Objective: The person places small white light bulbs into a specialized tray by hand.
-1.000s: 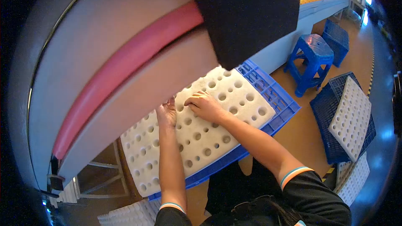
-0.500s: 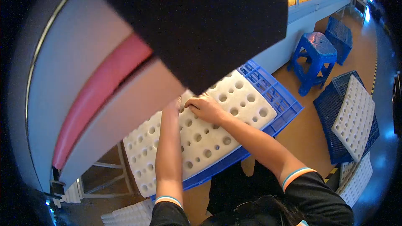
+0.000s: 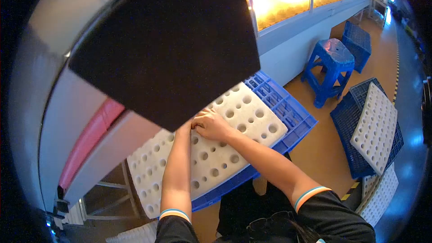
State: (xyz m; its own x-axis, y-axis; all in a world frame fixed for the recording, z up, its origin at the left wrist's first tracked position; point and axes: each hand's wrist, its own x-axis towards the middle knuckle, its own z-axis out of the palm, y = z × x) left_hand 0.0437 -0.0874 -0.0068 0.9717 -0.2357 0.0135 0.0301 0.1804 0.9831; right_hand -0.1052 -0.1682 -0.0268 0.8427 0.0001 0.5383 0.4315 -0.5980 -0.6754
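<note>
A white foam board [image 3: 148,162] with rows of round holes lies on a blue plastic crate [image 3: 294,119] in front of me. My right hand [image 3: 212,124] rests over the middle of the board, its fingers bent and drawn together beside my left wrist. Whatever those fingers hold is too small or too hidden to make out. My left hand [image 3: 186,127] reaches up to the same spot. Its fingers are covered by a large black panel [image 3: 171,49] close to the camera and by my right hand.
A white machine side with a pink curved strip [image 3: 87,141] stands at the left. To the right are a blue stool [image 3: 334,56], another crate [image 3: 358,40], and a dark blue crate [image 3: 344,130] bearing a holed foam board [image 3: 375,128]. A lit window band [image 3: 283,6] runs behind.
My view has shifted, so the black panel sits further left and more of the lit windows shows. Both hands stay close together over the board, with the right fingers slightly more curled.
</note>
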